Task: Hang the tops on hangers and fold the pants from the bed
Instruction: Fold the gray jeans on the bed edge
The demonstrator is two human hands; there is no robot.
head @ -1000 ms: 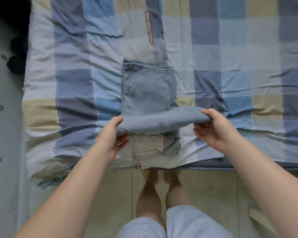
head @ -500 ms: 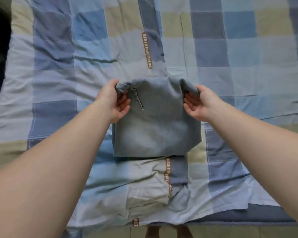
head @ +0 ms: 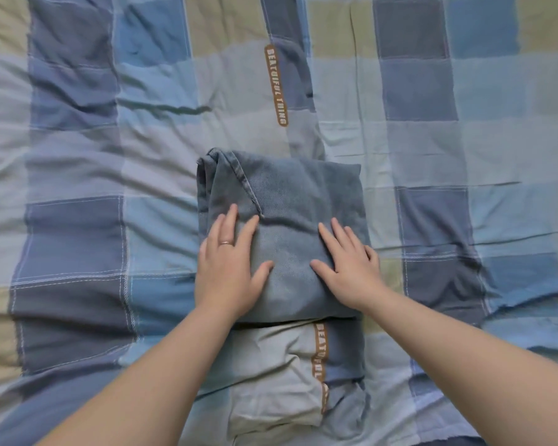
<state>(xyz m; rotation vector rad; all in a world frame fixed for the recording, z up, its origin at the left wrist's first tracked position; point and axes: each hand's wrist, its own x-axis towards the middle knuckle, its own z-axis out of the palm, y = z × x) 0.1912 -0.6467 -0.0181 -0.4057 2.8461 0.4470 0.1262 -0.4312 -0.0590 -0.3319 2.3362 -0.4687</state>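
A pair of blue denim pants [head: 290,201] lies folded into a compact rectangle in the middle of the bed. A seamed edge runs diagonally across its top left part. My left hand [head: 231,268] lies flat on the left half of the pants, fingers straight, a ring on one finger. On the right half my right hand [head: 348,262] presses down flat with its fingers spread. Neither hand grips the cloth. No tops or hangers are in view.
The bed is covered by a wrinkled checked sheet [head: 110,149] in blue, grey and beige squares with brown lettered strips. A raised fold of the sheet [head: 290,375] bulges just in front of the pants.
Both hands carried the near edge of the pants forward over the rest, let go of the far corners, and now rest flat on top. The view has moved closer over the bed.
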